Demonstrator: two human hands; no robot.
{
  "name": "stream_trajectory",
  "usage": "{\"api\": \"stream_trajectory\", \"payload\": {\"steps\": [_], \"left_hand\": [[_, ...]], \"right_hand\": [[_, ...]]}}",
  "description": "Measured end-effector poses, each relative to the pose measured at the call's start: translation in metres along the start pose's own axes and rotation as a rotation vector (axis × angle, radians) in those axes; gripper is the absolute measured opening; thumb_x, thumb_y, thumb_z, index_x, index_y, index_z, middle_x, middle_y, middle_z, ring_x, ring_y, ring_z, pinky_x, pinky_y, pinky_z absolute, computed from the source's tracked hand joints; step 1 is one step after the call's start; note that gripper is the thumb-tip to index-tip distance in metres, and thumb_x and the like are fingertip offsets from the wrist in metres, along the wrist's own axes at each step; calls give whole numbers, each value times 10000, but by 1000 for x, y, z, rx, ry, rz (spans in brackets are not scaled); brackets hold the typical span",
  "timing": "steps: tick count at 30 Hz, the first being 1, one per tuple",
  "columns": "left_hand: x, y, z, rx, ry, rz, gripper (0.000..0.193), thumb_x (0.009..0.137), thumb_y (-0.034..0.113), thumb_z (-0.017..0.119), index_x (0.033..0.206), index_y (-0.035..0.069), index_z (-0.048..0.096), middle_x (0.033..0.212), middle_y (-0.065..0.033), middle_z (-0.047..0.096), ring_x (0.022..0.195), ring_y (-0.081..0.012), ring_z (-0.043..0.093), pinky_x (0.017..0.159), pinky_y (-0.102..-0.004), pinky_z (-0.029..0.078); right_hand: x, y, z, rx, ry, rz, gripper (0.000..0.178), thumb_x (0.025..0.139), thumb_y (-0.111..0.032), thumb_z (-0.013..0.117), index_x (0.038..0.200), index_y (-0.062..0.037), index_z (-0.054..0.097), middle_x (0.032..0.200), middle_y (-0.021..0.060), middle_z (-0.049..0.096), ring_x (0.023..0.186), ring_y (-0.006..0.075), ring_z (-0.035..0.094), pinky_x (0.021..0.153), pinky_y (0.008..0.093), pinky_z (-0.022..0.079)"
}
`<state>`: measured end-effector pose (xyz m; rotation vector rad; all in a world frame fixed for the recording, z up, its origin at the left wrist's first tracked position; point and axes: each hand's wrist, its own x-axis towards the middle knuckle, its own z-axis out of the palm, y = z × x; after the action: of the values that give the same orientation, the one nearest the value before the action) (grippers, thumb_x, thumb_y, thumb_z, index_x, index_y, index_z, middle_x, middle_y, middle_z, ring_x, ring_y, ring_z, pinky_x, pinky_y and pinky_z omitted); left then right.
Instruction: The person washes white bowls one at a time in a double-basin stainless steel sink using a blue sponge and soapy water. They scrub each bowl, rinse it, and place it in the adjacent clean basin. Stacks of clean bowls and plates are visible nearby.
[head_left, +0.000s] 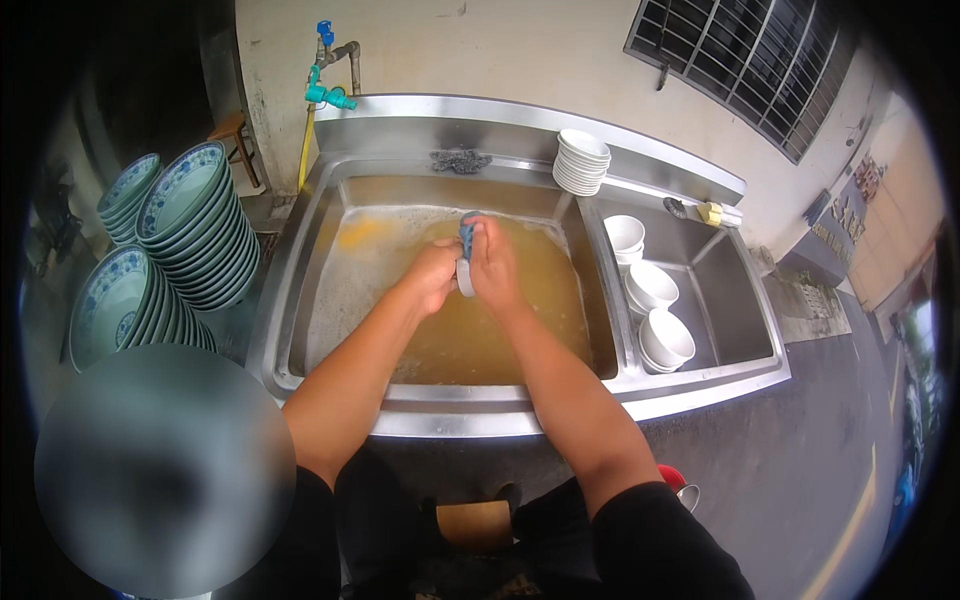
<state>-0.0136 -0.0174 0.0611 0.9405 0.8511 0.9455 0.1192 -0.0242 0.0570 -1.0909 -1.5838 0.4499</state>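
White dish (465, 277), small and seen edge-on, sits clasped between both hands above the murky yellow water in the sink's (330, 190) left basin, near its back wall. Left hand (432, 275) grips the dish; right hand (492, 262) closes on a blue scrubber (466, 234) pressed against it. White bowls (655, 300) lie in the right basin.

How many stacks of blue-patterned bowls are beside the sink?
3, all left of the sink: a far stack at the picture's edge, a tall stack nearest the basin, and a near stack below them. More may be hidden behind the blurred patch.
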Motion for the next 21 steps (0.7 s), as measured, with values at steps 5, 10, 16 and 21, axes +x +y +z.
{"api": "stream_trajectory", "payload": {"steps": [5, 10, 16, 21], "left_hand": [[10, -18, 18, -88, -56, -56, 341, 1062, 275, 500, 1246, -1, 578, 1202, -130, 649, 1062, -245, 645, 928, -422, 527], [33, -45, -28, -99, 112, -76, 392, 1056, 316, 509, 1234, -27, 576, 1179, -146, 647, 1032, -246, 639, 892, -414, 519], [24, -71, -23, 832, -45, 23, 288, 1014, 314, 576, 1037, 49, 688, 897, -76, 656, 821, -165, 565, 741, -373, 474], [33, -84, -24, 999, -354, 148, 229, 997, 242, 609, 1000, 35, 708, 869, -34, 665, 858, -119, 567, 818, -334, 482]], "right_hand": [[13, 66, -45, 150, 30, 713, 441, 1039, -373, 444, 1137, 0, 657, 1075, 192, 695, 1021, 333, 652, 880, 447, 486], [0, 104, -32, -556, -287, 394, 523, 1030, -451, 475, 1028, 24, 694, 931, 159, 694, 855, 262, 635, 810, 415, 500], [-10, 50, -32, -69, -329, 998, 510, 936, -500, 597, 1036, -15, 723, 992, 125, 708, 887, 240, 644, 800, 425, 493], [-17, 85, -36, -159, -530, 935, 369, 856, -314, 716, 1048, 0, 701, 921, 109, 680, 806, 202, 637, 701, 388, 511]]}}
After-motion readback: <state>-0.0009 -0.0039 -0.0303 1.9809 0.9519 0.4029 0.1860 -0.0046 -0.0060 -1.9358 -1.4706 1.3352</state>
